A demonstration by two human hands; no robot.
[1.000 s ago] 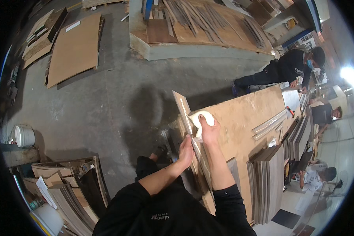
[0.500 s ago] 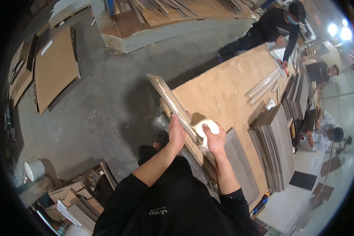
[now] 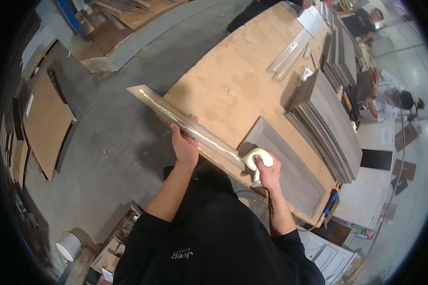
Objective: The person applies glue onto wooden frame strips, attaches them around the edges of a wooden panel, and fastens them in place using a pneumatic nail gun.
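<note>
My left hand (image 3: 185, 146) is closed around a long grey-brown wooden strip (image 3: 209, 135), which tilts over the near edge of the workbench. Along the strip's upper face runs a bead of white glue (image 3: 176, 118). In my right hand (image 3: 269, 172) is a white glue bottle (image 3: 248, 158), its tip at the strip's near right end. Just beyond that hand, a grey framed cabinet door panel (image 3: 290, 171) lies on the bench. The strip hides part of my left fingers.
The wooden benchtop (image 3: 214, 85) carries a tall stack of grey panels (image 3: 325, 118) on the right and thin strips (image 3: 287, 54) farther back. A blue-and-black tool (image 3: 330, 204) sits at the bench corner. A white bucket (image 3: 70, 245) stands lower left. Other people work beyond the bench.
The strip has swung to a flatter angle, its far end going left. The glue bead now reaches nearly to its near end. My left hand has shifted left; the view has turned.
</note>
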